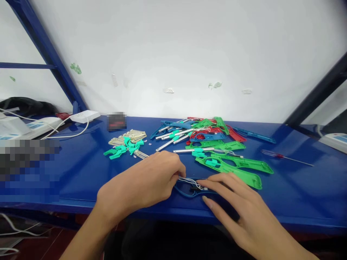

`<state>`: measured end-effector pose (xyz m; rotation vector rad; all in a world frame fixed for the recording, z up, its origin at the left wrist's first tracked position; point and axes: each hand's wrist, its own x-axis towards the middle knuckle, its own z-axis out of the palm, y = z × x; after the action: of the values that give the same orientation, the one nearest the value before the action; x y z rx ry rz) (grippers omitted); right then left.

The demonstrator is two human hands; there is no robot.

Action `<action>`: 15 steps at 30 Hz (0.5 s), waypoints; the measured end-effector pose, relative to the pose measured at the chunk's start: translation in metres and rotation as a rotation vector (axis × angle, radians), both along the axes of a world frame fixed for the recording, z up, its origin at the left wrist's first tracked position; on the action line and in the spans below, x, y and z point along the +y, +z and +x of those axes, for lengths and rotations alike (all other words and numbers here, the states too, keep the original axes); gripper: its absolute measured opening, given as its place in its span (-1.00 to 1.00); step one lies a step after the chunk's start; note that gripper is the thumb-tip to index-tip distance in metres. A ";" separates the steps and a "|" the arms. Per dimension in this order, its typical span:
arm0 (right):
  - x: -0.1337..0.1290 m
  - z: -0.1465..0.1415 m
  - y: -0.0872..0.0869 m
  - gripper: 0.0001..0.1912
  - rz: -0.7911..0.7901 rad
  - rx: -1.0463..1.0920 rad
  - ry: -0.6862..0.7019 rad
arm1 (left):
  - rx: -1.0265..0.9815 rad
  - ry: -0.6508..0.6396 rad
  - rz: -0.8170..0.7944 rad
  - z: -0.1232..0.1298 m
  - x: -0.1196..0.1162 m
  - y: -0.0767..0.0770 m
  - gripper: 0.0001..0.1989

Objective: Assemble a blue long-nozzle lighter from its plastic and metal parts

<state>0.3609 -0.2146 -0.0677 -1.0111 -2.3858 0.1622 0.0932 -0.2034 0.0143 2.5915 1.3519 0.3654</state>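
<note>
In front of me, near the table's front edge, lies a blue plastic handle shell (187, 195) with a loop-shaped opening. Thin white wires (191, 180) run across it to a small white connector and a black part (193, 188). My left hand (146, 178) is closed, its curled fingertips pinching the wires at the shell's left end; what else it grips is hidden. With thumb below and fingers above, my right hand (241, 206) holds the shell's right part, a fingertip touching the wires by the connector. Green handle shells (233, 169) lie just beyond it.
Silver tubes (193, 150) with wires and red shells (235, 133) form a pile behind the hands. Teal clips (118, 151) and tan pieces (130, 136) lie left. A screwdriver (287, 157) rests right. A white power strip (85, 116) and wall (189, 54) stand behind.
</note>
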 end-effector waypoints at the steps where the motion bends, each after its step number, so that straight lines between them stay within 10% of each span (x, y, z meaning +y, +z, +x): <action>1: 0.000 0.000 0.000 -0.65 -0.003 -0.001 0.004 | 0.009 0.003 -0.022 0.001 0.000 0.000 -0.62; 15: 0.002 0.000 0.002 -0.73 -0.028 0.071 -0.005 | 0.038 -0.002 -0.031 0.006 -0.003 0.002 -0.67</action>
<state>0.3614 -0.2123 -0.0658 -1.0075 -2.3226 0.2258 0.0993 -0.2060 0.0162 2.5872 1.3561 0.2946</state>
